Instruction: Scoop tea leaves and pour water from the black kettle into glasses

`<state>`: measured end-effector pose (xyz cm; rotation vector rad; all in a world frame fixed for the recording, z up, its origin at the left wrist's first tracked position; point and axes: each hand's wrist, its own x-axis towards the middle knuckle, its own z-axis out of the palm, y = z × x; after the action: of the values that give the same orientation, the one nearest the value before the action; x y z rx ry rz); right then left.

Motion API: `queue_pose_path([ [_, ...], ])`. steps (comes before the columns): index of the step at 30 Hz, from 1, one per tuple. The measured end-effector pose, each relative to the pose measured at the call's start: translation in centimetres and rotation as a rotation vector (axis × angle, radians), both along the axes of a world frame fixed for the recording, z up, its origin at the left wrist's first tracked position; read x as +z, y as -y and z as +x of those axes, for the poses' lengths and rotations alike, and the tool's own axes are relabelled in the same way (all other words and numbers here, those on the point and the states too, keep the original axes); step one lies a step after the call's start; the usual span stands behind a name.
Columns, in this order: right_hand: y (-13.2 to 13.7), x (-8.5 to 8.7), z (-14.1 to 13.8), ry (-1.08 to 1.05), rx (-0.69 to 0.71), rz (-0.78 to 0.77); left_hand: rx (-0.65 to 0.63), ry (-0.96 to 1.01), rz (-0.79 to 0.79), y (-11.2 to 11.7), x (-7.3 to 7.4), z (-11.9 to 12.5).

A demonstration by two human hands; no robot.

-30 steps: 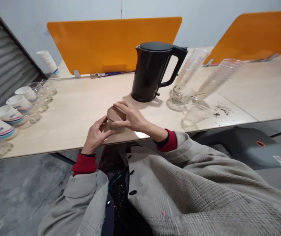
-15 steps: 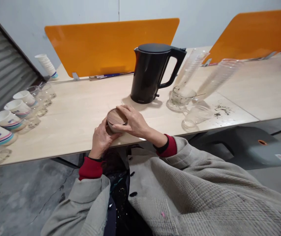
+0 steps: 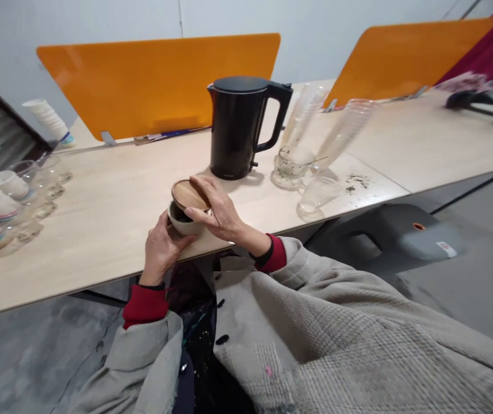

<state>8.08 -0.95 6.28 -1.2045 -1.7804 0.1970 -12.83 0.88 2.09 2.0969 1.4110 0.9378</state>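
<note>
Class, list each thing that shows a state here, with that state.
Jar: partly uncovered, in left hand
Lid: tilted, in right hand
Kettle: upright, closed
Glass: upright, dark bits inside
Paper cups: upright, in a row
Clear stacks: nested
Loose bits: scattered

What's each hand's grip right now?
Left hand: closed around the cup.
Right hand: closed on the lid, cup partly uncovered.
</note>
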Motion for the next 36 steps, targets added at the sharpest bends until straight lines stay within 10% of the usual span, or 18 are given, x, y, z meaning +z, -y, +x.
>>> queue_pose_path([
  [8,-0.6,-3.4,8.3,0.041,-0.427,-0.034,0.022,-0.002,0.034,-0.1,-0.2,0.1],
  [15,-0.9,-6.9,11.4,0.230,-0.514,-0.257,0.044,-0.010,0.023,-0.4,-0.5,0.0],
  [26,4.3,2.6,23.0,0.324,-1.137,-0.120,0.054,0.001,0.004,-0.6,-0.7,-0.2],
  [36,1.8,3.3,26.0,0.300,-1.115,-0.489,0.076,-0.152,0.006,-0.1,0.4,0.2],
])
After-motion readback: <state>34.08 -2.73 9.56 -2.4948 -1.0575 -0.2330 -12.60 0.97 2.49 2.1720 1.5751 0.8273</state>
